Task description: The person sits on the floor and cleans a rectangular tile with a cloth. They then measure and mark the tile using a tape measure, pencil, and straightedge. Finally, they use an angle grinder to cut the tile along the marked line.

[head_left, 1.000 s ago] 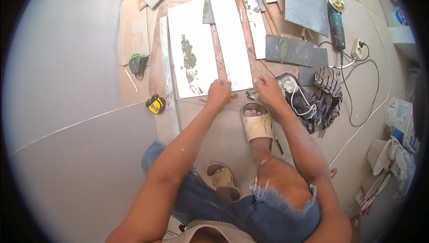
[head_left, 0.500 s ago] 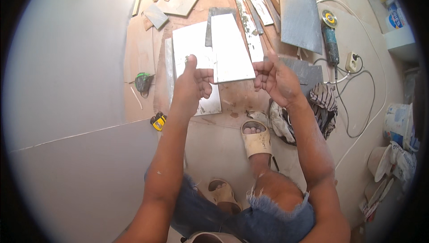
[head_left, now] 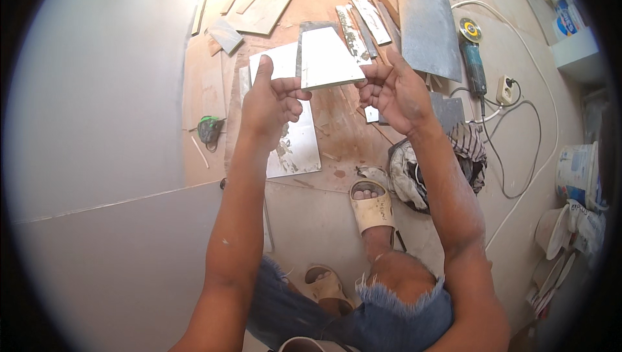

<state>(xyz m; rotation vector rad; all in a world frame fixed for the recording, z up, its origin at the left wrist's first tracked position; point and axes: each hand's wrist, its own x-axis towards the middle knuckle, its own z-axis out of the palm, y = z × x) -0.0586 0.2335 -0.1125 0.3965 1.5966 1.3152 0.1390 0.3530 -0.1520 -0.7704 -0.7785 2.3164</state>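
Observation:
Between my two hands a white rectangular tile piece (head_left: 330,60) is held up above the floor, its near edge tipped so the thin side shows. My left hand (head_left: 275,99) grips its left edge near the close corner, thumb pointing up and fingers curled underneath. On the opposite edge, my right hand (head_left: 398,93) holds the near right corner with bent fingers. Below lies a larger white tile (head_left: 301,148) with patches of dried mortar, partly hidden by my left hand and the held piece. A dark grey tile piece (head_left: 317,26) shows behind the held one.
An angle grinder (head_left: 475,60) lies at right beside a socket block (head_left: 507,90) with looping cables. Nearby are a large grey tile (head_left: 427,25), narrow tile strips (head_left: 367,14) and a striped cloth (head_left: 468,148). A green-black tape measure (head_left: 208,130) sits left; a bucket (head_left: 576,174) stands far right.
Both hands have moved slightly away from me with the tile piece. It has tilted flatter, so its face looks shorter and its near edge shows more.

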